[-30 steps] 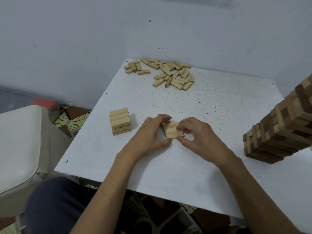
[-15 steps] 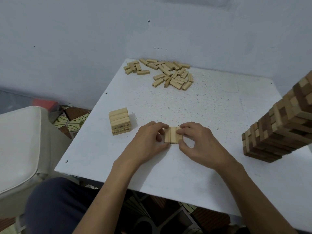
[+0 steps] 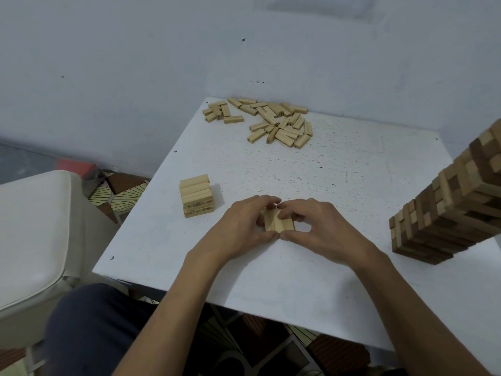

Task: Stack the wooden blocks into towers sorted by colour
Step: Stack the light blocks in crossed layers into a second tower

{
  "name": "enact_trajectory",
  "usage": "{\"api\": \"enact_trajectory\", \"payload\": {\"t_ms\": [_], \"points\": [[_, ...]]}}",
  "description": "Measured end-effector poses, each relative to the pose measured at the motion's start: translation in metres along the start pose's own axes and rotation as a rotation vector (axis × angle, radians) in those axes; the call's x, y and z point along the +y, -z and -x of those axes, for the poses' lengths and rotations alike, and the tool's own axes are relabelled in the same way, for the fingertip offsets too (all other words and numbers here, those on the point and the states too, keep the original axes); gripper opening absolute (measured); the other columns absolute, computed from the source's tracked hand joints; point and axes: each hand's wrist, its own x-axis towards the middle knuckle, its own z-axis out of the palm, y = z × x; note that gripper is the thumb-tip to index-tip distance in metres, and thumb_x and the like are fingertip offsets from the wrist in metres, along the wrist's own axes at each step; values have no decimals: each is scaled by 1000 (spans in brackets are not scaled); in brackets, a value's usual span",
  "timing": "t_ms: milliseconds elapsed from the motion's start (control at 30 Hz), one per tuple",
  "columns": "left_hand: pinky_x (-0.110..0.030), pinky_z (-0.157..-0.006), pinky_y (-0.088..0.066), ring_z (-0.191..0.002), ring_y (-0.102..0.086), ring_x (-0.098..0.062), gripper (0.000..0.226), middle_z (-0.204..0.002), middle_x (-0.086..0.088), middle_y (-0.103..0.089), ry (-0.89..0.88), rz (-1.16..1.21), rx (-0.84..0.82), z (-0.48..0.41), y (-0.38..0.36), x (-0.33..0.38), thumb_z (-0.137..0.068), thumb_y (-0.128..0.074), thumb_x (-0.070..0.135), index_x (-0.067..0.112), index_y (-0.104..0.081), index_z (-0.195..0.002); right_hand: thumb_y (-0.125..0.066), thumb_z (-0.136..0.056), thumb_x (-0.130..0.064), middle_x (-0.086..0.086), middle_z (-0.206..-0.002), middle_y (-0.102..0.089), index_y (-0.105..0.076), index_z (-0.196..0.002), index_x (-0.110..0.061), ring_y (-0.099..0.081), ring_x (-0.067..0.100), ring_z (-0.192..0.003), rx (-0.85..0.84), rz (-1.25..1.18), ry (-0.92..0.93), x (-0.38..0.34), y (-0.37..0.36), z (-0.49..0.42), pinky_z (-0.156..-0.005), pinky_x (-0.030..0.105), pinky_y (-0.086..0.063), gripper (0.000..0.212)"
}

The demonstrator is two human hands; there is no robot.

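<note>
A small group of light wooden blocks [image 3: 279, 220] lies side by side on the white table [image 3: 339, 185]. My left hand [image 3: 244, 229] presses on it from the left and my right hand [image 3: 320, 229] from the right, with fingertips meeting over the far edge. To the left stands a short stack of light blocks [image 3: 195, 195], a few layers high. A loose pile of light blocks [image 3: 271, 120] is scattered at the table's far edge. At the right rises a tall tower of mixed light and dark blocks [image 3: 447, 213].
A white padded seat [image 3: 29, 234] stands left of the table. My knee in dark trousers [image 3: 89, 329] is below the table's near edge. A grey wall [image 3: 244, 50] runs behind the table. Patterned floor tiles [image 3: 122, 191] show to the left.
Both hands have squeezed the block group together and turned it, so the blocks now lie lengthwise toward me. The group sits slightly nearer. The stack and pile are unmoved.
</note>
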Motion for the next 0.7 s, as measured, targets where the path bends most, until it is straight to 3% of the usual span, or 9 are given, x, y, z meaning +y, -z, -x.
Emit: {"api": "enact_trajectory", "payload": {"t_ms": [100,333,467,600,700], "points": [[-5,-76,-38,-83,-50,0,61,-123,10,-61,2,-11,-3,9,4,1,-81,-76,31,27,-51,-136,-80,-79,-29,-17,-117,-64,-71,-107,-24,-55,1,-100,-7,-46,11,-4,-1,0,-89,28,-51,29],[-13,-80,-46,-92,-56,1,56,-115,22,-60,23,-5,136,45,59,-1,-79,-78,32,36,-54,-128,-84,-74,-34,-13,-114,-67,-74,-101,-20,-61,5,-92,9,-135,196,-49,3,-28,-81,21,-51,32],[-5,-75,-40,-89,-59,-2,56,-116,20,-63,52,-12,196,50,96,-19,-77,-80,29,34,-56,-128,-85,-74,-32,-10,-111,-68,-73,-100,-18,-61,6,-91,-17,-134,267,-78,0,-66,-80,24,-51,32],[-2,-72,-37,-87,-54,1,58,-114,21,-65,115,-24,253,47,113,-45,-76,-81,29,34,-56,-128,-83,-75,-34,-14,-111,-68,-70,-99,-29,-54,6,-89,-53,-99,243,-89,-14,-101,-77,27,-47,29],[-2,-74,-37,-88,-52,2,60,-114,20,-65,143,-40,262,44,116,-60,-76,-81,27,34,-54,-129,-82,-76,-36,-15,-111,-68,-69,-101,-31,-51,3,-90,-83,-80,220,-88,-25,-118,-73,19,-40,29]]}}
